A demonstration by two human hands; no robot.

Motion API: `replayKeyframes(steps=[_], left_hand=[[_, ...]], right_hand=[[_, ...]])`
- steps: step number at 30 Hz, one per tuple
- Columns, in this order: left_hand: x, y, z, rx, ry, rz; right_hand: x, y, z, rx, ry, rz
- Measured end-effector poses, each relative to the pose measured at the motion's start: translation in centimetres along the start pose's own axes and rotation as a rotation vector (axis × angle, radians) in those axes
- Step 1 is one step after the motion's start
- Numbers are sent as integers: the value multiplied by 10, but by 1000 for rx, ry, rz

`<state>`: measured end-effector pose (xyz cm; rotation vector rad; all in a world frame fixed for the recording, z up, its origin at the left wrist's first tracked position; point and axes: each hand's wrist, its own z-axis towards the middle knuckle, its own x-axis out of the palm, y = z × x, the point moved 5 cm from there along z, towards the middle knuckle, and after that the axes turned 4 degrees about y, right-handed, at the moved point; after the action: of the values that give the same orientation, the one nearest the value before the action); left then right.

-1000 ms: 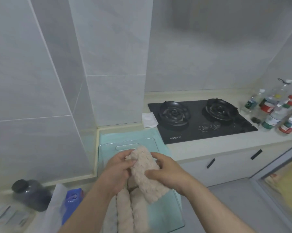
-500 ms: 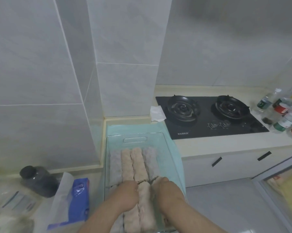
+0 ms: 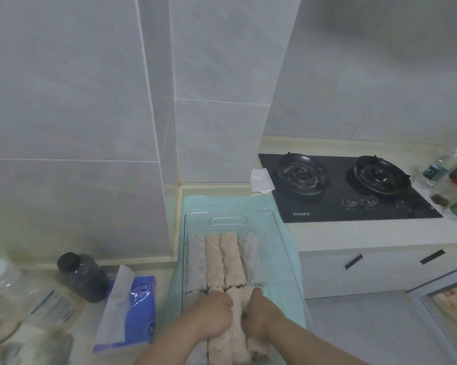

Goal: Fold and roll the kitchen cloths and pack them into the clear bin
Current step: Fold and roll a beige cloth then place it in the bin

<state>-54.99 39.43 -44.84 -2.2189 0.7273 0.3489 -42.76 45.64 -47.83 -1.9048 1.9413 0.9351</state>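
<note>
The clear bin (image 3: 280,241) stands on a pale green towel (image 3: 222,204) on the counter. Several rolled beige and greyish cloths (image 3: 223,262) lie side by side in its far half. More rolls fill the near half. My left hand (image 3: 212,316) and my right hand (image 3: 259,314) are down inside the bin, one on each side of a beige rolled cloth (image 3: 236,335). Their fingers are curled down against that roll, pressing it between its neighbours. The fingertips are hidden among the cloths.
A black two-burner gas hob (image 3: 345,188) lies to the right, with a white paper (image 3: 260,180) beside it and bottles (image 3: 456,180) at the far right. Left of the bin are a blue and white packet (image 3: 131,309), a dark jar (image 3: 82,277) and clear containers (image 3: 16,299).
A second ago both hands held the beige roll up above the bin. They have lowered it into the near half and now press on it there.
</note>
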Motion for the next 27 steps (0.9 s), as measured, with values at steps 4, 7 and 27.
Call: replayKeyframes(steps=[4,7,27], left_hand=[[1,-6,-3,19,28,30],[2,-9,-3,32,31,36],[10,-8,-19,-153,-173,-428]], right_hand=[[10,-17,3,141,152,35],[14,-18,-5,156,124,-259],[22,-17,-3,130,312,1006]])
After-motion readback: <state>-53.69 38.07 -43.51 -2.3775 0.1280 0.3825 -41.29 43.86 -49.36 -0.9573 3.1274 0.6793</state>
